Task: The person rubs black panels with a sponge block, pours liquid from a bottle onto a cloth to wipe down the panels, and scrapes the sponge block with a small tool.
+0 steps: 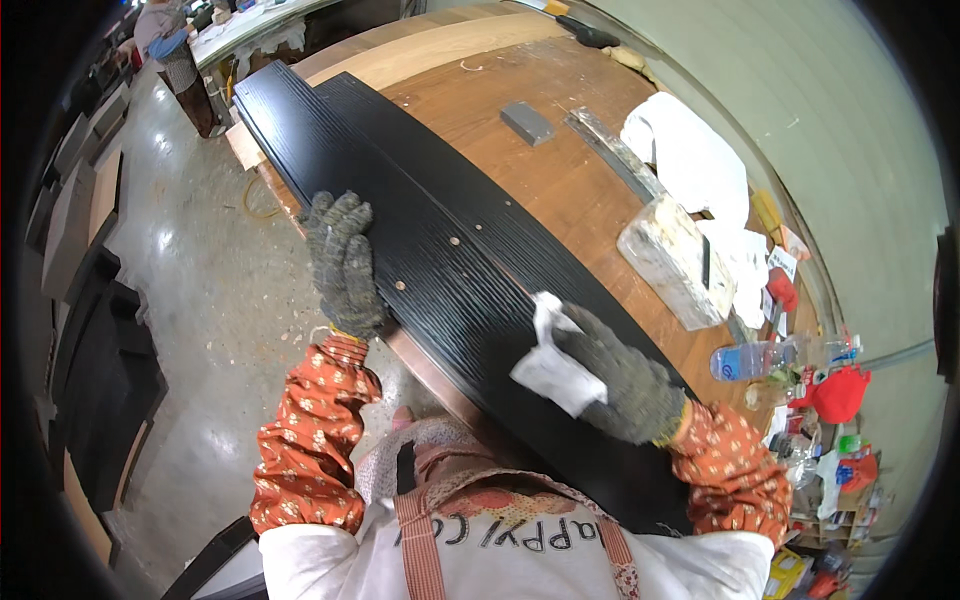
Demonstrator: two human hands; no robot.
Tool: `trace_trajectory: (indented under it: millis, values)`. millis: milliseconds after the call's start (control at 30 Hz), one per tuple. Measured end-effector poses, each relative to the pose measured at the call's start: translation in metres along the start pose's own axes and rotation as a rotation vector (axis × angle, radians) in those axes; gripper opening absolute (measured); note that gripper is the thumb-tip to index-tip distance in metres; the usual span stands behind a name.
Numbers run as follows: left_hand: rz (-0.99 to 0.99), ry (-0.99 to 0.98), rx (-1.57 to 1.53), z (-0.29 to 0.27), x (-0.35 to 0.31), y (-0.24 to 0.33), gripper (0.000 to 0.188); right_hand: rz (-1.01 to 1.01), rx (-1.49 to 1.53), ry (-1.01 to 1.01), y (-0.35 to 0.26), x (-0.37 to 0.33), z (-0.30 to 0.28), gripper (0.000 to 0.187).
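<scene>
Head view showed the left hand (343,262) clamped over the near edge of the black board (440,250) lying on the worktop (560,180), while the right hand (625,380) pinched a white rag (553,368) against it, best wiped along the grain with steady pressure.

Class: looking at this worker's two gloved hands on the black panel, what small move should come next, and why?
Probably slide the right hand with the white cloth further along the black panel. The cloth is pressed to the surface near one end, the left hand grips the panel's edge, and much of the panel lies beyond it.
</scene>
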State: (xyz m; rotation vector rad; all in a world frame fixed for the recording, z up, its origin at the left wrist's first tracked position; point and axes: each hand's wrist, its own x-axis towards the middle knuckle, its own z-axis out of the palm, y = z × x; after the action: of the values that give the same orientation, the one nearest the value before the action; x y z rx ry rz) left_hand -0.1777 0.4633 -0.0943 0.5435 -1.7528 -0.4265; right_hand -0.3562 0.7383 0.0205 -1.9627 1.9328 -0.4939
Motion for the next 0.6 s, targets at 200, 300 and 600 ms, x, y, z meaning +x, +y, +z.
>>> trace_trajectory:
  millis: [200, 300, 600]
  values:
    - [0.003, 0.003, 0.037, 0.002, -0.006, 0.001, 0.027, -0.057, -0.027, 0.007, -0.005, 0.177, 0.012, 0.069]
    - [-0.031, 0.043, -0.045, 0.013, -0.005, 0.007, 0.025, -0.092, 0.033, 0.099, 0.011, 0.216, 0.021, 0.068]
    - [0.003, 0.004, 0.053, 0.003, -0.001, -0.001, 0.026, 0.034, -0.011, -0.075, 0.006, -0.053, -0.004, 0.076]
